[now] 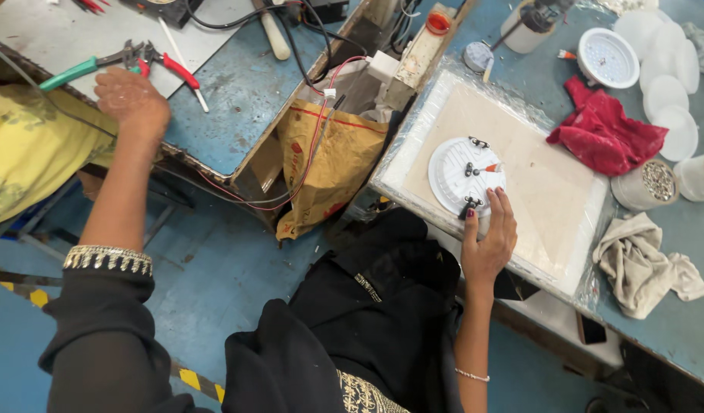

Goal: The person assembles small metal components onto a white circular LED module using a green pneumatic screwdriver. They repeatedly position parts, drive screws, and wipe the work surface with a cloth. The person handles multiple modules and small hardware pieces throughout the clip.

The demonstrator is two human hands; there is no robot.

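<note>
White plastic lamp housing (465, 175) lies on a pale wrapped board (551, 191) on the blue bench; the right hand (487, 241) rests open against its near edge. Left hand (132, 103) reaches to the neighbouring table, fingers curled over the pliers (99, 65) with green and red handles. Red cloth (606, 134) lies nearby.

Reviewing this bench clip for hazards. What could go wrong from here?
1. The left hand reaches sideways for the pliers near red and black wires; it might snag them.
2. Only the right hand steadies the round white lamp housing close to the pad's edge; it could slide off.
</note>
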